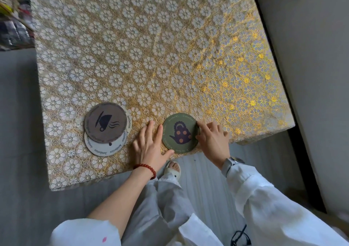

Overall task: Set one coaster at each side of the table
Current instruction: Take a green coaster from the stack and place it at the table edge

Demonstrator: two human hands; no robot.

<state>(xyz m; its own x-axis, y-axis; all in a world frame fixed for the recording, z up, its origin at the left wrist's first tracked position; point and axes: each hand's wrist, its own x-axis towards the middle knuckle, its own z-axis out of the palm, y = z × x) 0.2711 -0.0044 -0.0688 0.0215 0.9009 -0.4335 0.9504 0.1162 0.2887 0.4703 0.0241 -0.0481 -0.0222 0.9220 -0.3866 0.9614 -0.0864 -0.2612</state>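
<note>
A green coaster (179, 133) with a dark spotted teapot printed on it lies flat on the desk (143, 43), right at the near edge and roughly midway along it. The left hand (149, 143) rests flat on the floral gold-and-white cloth just left of this coaster, its fingers (150, 127) spread open and pointing toward the far edge, the thumb touching the coaster's near-left rim. The right hand (213, 139) is on the coaster's other side, its fingers (203, 128) curled and pinching the right rim, so the coaster sits between the two hands. Further left along the near edge, close to the left edge of the desk, is a small stack of coasters (105, 128): a brown coaster (105, 122) with a dark cup design lies on top, shifted a little toward the far edge, and a white coaster (102, 148) with lettering round its border shows beneath it; a sliver of another pale rim peeks out at the stack's right side. The left wrist wears a red bead bracelet (146, 169) and the right wrist a watch (231, 162); both arms are in white sleeves. Below the near edge a slipper (172, 169) stands on the grey floor.
</note>
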